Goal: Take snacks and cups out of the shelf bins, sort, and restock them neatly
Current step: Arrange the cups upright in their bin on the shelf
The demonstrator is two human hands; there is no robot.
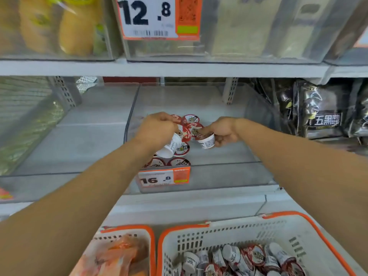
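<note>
Restocking underway; both hands inside the clear shelf bin (pixel 258 116) at frame centre. Left hand (pixel 157 130) fingers curled round a white cup (pixel 169 148), tilted, base toward 7 o'clock; right hand (pixel 223 132) fingers pinch a second cup (pixel 207 142), near upright. Placed cups (pixel 191 120) form a cluster running 12 to 6 o'clock along the bin's left side, down to the price tag (pixel 164 179); rest of the bin floor bare. White basket (pixel 239 226) at 5 o'clock holds many loose cups (pixel 254 255); judged roughly a third restocked, most left.
</note>
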